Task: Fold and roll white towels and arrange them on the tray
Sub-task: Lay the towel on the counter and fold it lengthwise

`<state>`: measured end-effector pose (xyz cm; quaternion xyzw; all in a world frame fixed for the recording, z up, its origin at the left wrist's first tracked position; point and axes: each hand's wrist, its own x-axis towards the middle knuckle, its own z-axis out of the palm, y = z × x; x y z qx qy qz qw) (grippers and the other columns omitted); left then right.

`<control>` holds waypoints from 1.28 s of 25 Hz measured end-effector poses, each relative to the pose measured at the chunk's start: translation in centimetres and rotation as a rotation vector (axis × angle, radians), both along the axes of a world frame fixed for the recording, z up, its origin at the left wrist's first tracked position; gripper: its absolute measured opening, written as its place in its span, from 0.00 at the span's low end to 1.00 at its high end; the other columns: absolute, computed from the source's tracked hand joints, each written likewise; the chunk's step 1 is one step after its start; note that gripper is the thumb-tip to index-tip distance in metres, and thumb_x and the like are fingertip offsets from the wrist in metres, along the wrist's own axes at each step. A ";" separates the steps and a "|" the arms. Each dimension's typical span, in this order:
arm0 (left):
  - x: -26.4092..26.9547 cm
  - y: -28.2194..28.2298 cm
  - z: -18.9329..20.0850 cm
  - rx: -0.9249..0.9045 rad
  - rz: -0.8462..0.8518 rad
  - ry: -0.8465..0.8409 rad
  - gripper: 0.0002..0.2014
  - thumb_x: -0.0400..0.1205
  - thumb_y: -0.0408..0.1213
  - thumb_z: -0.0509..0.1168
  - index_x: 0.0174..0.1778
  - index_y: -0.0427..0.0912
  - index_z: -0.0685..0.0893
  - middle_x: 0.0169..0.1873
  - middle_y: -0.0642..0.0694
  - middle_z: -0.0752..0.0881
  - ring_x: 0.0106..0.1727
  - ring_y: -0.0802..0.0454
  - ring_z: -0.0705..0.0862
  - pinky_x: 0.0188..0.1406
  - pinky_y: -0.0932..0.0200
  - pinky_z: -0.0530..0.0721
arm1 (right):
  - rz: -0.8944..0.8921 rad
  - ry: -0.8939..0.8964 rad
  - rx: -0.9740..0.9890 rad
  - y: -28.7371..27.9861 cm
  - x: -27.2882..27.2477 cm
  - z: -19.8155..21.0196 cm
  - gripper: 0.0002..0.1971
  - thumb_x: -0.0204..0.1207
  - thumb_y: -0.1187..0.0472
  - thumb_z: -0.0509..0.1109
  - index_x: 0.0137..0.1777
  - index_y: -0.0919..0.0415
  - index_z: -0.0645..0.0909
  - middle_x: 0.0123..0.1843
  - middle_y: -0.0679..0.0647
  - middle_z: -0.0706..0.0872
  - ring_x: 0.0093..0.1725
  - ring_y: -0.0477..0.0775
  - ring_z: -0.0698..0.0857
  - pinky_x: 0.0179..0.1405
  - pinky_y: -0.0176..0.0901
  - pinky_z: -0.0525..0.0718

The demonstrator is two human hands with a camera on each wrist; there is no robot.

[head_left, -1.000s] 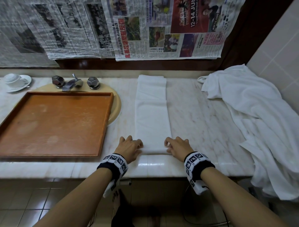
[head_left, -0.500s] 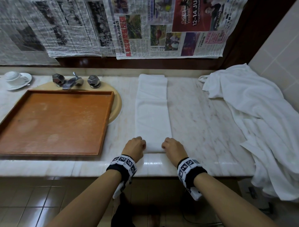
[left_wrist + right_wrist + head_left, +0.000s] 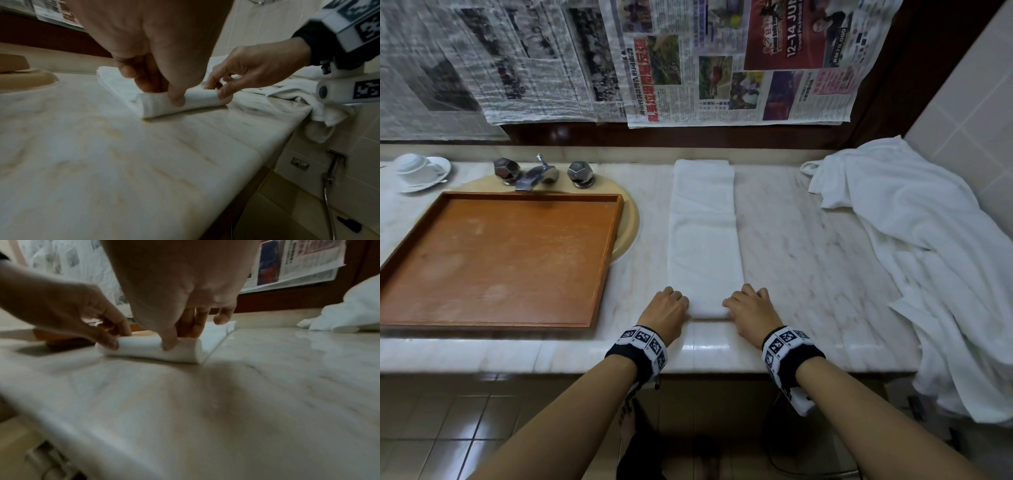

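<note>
A white towel [image 3: 703, 233], folded into a long strip, runs from the counter's back wall toward me. Its near end is curled into a small roll [image 3: 164, 104] [image 3: 148, 348]. My left hand [image 3: 667, 310] grips the roll's left end, thumb in front and fingers curled over the top. At the roll's right end my right hand [image 3: 750, 310] holds it the same way. The brown wooden tray [image 3: 493, 260] lies to the left over the sink with nothing on it.
A heap of loose white towels [image 3: 935, 260] covers the counter's right end and hangs over its edge. A chrome tap [image 3: 534, 174] stands behind the tray, and a cup and saucer [image 3: 419, 171] sit at the far left. Newspaper [image 3: 688, 61] covers the wall.
Both hands have closed in on the towel's near end and turned it over into a small roll, moving slightly away from me. The rest of the strip lies as before.
</note>
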<state>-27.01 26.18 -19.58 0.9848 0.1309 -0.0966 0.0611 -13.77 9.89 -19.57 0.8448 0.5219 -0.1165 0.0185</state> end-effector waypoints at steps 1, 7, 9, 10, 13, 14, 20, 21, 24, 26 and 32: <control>-0.2 0.2 0.1 -0.019 -0.013 0.007 0.12 0.88 0.41 0.57 0.60 0.40 0.80 0.57 0.43 0.83 0.60 0.45 0.76 0.59 0.56 0.72 | -0.001 0.040 -0.025 0.0 0.2 0.4 0.15 0.80 0.65 0.64 0.64 0.52 0.80 0.59 0.48 0.84 0.64 0.55 0.74 0.57 0.53 0.69; -0.2 1.0 0.8 -0.235 0.082 -0.009 0.11 0.86 0.39 0.62 0.63 0.45 0.80 0.53 0.41 0.84 0.56 0.44 0.80 0.57 0.55 0.78 | -0.194 0.286 -0.001 0.3 0.7 1.0 0.06 0.80 0.59 0.64 0.54 0.46 0.78 0.50 0.47 0.82 0.60 0.52 0.73 0.55 0.52 0.65; 0.1 1.0 0.6 -0.223 0.108 -0.013 0.10 0.87 0.38 0.62 0.62 0.46 0.83 0.53 0.43 0.85 0.57 0.45 0.80 0.56 0.55 0.78 | -0.220 0.221 -0.008 0.6 0.7 0.8 0.07 0.81 0.59 0.64 0.52 0.46 0.81 0.50 0.46 0.83 0.59 0.51 0.72 0.52 0.52 0.65; 0.2 0.8 0.4 -0.218 0.121 -0.029 0.09 0.87 0.37 0.62 0.60 0.45 0.84 0.53 0.43 0.84 0.57 0.45 0.80 0.55 0.55 0.78 | -0.226 0.173 0.007 0.8 0.7 0.7 0.08 0.81 0.59 0.65 0.52 0.47 0.84 0.51 0.46 0.83 0.59 0.51 0.73 0.52 0.51 0.67; 0.6 0.0 0.2 -0.186 0.144 -0.104 0.09 0.83 0.30 0.63 0.53 0.42 0.86 0.50 0.44 0.82 0.52 0.44 0.81 0.45 0.58 0.76 | -0.226 0.160 0.201 1.1 -0.1 -0.1 0.07 0.80 0.64 0.66 0.49 0.57 0.86 0.50 0.52 0.82 0.55 0.56 0.79 0.46 0.47 0.74; 0.6 -0.4 0.1 -0.186 0.153 -0.113 0.09 0.81 0.28 0.62 0.51 0.41 0.86 0.49 0.45 0.82 0.49 0.43 0.82 0.43 0.58 0.75 | -0.204 0.171 0.274 1.0 -0.6 -0.3 0.06 0.77 0.68 0.66 0.46 0.61 0.85 0.48 0.54 0.83 0.51 0.58 0.81 0.42 0.46 0.75; 0.1 -1.3 -0.5 -0.225 0.167 -0.142 0.14 0.78 0.41 0.68 0.57 0.40 0.86 0.53 0.45 0.83 0.57 0.46 0.79 0.52 0.53 0.80 | -0.112 0.151 0.375 0.1 -2.2 -1.8 0.13 0.61 0.63 0.80 0.44 0.61 0.83 0.44 0.54 0.84 0.46 0.56 0.82 0.36 0.44 0.84; 0.2 -1.2 -0.6 -0.203 0.155 -0.125 0.14 0.79 0.40 0.69 0.58 0.40 0.85 0.55 0.46 0.83 0.59 0.47 0.78 0.53 0.54 0.80 | -0.092 0.145 0.362 0.2 -2.1 -1.8 0.15 0.58 0.66 0.82 0.43 0.61 0.83 0.43 0.53 0.84 0.45 0.56 0.83 0.34 0.43 0.85; 0.9 -1.1 -0.3 -0.086 0.110 -0.083 0.11 0.79 0.36 0.65 0.56 0.40 0.85 0.54 0.45 0.83 0.58 0.46 0.78 0.52 0.55 0.78 | -0.046 0.092 0.322 0.9 -1.5 -1.7 0.15 0.54 0.72 0.82 0.39 0.61 0.84 0.38 0.54 0.84 0.39 0.57 0.84 0.30 0.41 0.84; 1.1 -0.9 -0.1 0.001 0.052 -0.045 0.09 0.79 0.35 0.63 0.53 0.42 0.84 0.52 0.45 0.83 0.56 0.45 0.78 0.53 0.55 0.72 | -0.031 0.105 0.289 0.9 -1.2 -1.7 0.15 0.56 0.73 0.81 0.42 0.62 0.85 0.40 0.55 0.85 0.41 0.59 0.84 0.35 0.44 0.86; 1.1 0.5 0.7 -0.024 -0.063 0.050 0.11 0.83 0.37 0.62 0.61 0.46 0.81 0.56 0.47 0.84 0.58 0.46 0.80 0.60 0.53 0.70 | -0.035 0.233 0.106 0.7 0.0 -0.6 0.14 0.79 0.69 0.65 0.64 0.61 0.82 0.58 0.57 0.83 0.60 0.58 0.77 0.59 0.46 0.77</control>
